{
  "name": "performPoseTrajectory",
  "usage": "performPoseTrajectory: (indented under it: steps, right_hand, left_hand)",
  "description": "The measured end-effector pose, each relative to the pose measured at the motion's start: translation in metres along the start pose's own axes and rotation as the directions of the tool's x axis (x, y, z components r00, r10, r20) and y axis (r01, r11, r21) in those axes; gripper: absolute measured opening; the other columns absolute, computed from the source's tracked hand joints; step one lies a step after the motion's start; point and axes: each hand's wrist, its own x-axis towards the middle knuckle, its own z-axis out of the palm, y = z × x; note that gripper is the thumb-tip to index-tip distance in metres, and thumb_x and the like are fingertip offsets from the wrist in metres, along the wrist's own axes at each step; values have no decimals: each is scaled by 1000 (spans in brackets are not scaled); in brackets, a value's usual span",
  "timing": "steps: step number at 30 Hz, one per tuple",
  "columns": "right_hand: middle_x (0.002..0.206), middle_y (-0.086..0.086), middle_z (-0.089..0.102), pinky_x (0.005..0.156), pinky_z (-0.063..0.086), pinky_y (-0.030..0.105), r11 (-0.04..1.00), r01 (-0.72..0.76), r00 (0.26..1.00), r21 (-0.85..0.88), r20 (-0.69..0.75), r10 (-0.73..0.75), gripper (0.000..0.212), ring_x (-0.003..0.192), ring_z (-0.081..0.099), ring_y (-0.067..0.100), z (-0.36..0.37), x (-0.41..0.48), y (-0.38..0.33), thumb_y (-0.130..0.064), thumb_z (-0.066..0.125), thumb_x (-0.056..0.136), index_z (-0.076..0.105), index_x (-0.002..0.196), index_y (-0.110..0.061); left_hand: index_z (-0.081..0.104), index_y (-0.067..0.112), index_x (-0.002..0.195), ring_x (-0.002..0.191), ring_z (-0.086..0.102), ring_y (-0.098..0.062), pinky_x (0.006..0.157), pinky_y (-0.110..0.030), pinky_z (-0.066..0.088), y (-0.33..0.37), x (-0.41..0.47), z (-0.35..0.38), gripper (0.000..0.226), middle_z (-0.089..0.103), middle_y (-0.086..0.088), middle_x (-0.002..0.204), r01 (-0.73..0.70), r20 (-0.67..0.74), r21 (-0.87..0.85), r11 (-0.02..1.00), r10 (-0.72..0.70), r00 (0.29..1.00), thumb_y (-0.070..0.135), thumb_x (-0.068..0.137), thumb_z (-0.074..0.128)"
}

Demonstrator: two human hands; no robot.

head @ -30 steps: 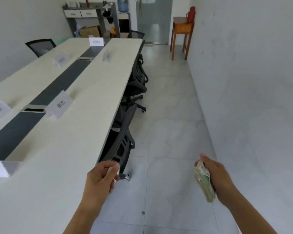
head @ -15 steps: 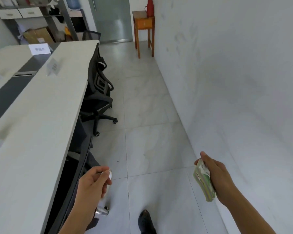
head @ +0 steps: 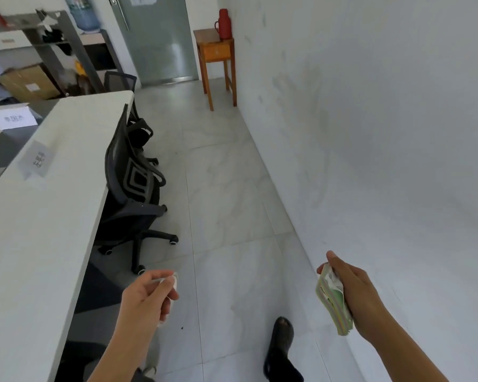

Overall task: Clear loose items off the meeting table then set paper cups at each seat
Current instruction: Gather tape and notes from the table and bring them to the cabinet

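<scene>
**Both hands full, walking beside the meeting table**

The right hand (head: 353, 293) is curling shut around a flattened green and white bundle (head: 333, 301). Looks like squashed paper cups or wrappers, honestly can't tell which. Its long axis is running from up by the thumb down and slightly right toward the wrist, with the lower end sticking out below the palm.

The left hand (head: 146, 296) is pinching one small white item (head: 169, 282) between thumb and fingertips; too blurry to say what it is or which way it's pointing.

To the left of the left hand, the meeting table (head: 47, 216) is carrying two name cards I can count, a tilted one (head: 38, 161) nearer and a white one (head: 11, 119) further off. Ahead of that hand, one black office chair (head: 133, 186) is sitting pushed in against the table edge. Below and between the hands, one dark shoe (head: 280, 340) is showing on the tile floor.
</scene>
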Motion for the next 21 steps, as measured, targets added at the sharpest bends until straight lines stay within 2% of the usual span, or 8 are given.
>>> performPoseTrajectory:
  steps: [5,8,12,15,19,21]
  right_hand:
    - [51,6,51,52,42,25,1000,1,999,-25,42,0,53,44,49,14,21,131,-56,-41,52,94,62,84,11]
    - [48,2,53,45,43,20,999,38,992,-35,119,-34,46,40,50,11,43,200,-105,-37,50,96,63,77,3]
    - [51,4,54,49,43,21,994,73,983,-84,176,-57,49,43,51,13,71,284,-156,-38,51,95,63,78,6]
    - [51,5,56,49,43,23,994,58,983,-88,180,-42,44,42,53,12,91,340,-183,-38,51,95,66,74,-2]
    - [53,7,55,45,45,19,990,54,985,-132,171,-31,49,43,54,11,119,422,-210,-37,50,95,65,82,7]
    - [52,5,56,45,45,18,991,55,987,-125,156,-35,48,43,55,10,137,461,-225,-37,50,95,65,82,6]
  left_hand:
    - [67,10,91,39,42,-9,46,-23,38,49,96,34,10,63,-5,57,6,-92,-23,1000,-8,996,7,93,58]
    - [68,11,91,40,43,-10,43,-22,38,90,153,50,12,63,-6,58,-34,-120,-42,999,29,992,7,93,57]
    - [68,10,91,40,44,-10,41,-20,38,112,220,67,12,62,-4,56,-13,-181,-59,998,2,983,5,93,57]
    - [68,9,93,45,45,-15,47,-26,38,122,270,75,12,63,-6,58,23,-196,-96,995,-42,980,5,92,57]
    - [68,10,93,40,44,-11,43,-21,37,140,361,81,10,62,-6,58,57,-219,-128,990,-85,972,6,92,58]
    - [68,9,94,39,43,-11,43,-21,37,156,413,85,10,62,-9,59,53,-203,-131,990,-79,976,7,92,58]
